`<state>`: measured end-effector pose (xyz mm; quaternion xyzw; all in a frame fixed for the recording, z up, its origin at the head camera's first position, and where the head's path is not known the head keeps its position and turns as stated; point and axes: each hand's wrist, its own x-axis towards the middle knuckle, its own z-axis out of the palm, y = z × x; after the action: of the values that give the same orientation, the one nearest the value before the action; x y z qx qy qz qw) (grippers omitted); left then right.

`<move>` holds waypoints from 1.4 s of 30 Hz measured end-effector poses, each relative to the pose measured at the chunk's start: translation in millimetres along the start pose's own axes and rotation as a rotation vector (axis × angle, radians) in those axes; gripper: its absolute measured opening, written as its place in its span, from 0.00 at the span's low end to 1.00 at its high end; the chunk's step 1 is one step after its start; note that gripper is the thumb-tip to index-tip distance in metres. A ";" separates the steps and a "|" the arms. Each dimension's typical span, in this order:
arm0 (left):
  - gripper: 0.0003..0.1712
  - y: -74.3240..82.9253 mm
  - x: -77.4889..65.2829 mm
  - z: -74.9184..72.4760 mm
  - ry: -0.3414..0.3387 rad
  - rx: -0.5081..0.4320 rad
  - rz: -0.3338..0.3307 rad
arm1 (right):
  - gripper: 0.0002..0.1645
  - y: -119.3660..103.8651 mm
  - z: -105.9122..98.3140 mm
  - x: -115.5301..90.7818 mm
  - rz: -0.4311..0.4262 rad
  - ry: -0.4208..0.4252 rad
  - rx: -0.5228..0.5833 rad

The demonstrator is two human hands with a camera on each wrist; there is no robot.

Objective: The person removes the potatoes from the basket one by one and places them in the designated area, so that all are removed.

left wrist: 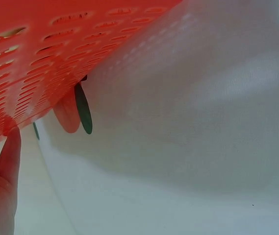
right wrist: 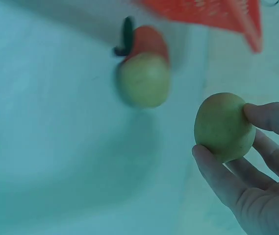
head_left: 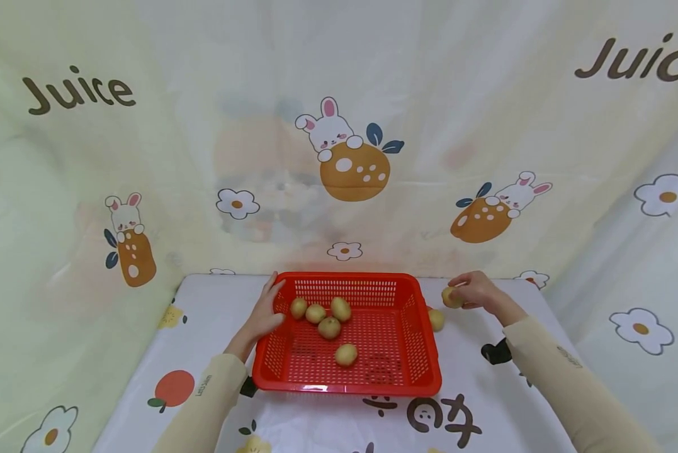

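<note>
In the middle of the tabletop [head_left: 305, 420], a red basket [head_left: 429, 371] is set, and five potatoes [head_left: 329, 328] are contained in it: four are clustered toward the far left part, and one is placed apart, closer to the near rim. At the basket's left side, the wall is touched by the left hand [head_left: 265, 314], whose fingers are stretched out and spread away from the thumb. Beyond the basket's right side, a held potato [right wrist: 225, 127] is pinched between the thumb and fingers of the right hand [head_left: 477, 290], which are parted only by its width. Just beside the basket's right wall, a loose potato [head_left: 436, 319] is seen on the tabletop, and a printed red apple [right wrist: 149, 40] is partly covered by it.
</note>
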<state>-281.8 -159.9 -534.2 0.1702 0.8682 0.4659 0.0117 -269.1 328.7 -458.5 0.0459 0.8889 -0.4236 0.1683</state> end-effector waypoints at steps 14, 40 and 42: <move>0.49 1.0 -0.1 -0.6 0.001 0.007 0.006 | 0.23 53.1 4.1 0.1 0.116 -0.006 0.046; 0.49 1.6 0.0 -0.8 0.006 0.016 0.008 | 0.25 -7.1 9.7 5.5 -0.061 0.034 -0.085; 0.49 1.4 0.1 -1.3 0.000 0.016 -0.001 | 0.24 -22.8 14.2 4.5 -0.092 0.021 -0.080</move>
<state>-281.8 -160.2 -532.3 0.1699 0.8721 0.4588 0.0108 -274.8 302.9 -451.5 0.0028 0.9079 -0.3947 0.1411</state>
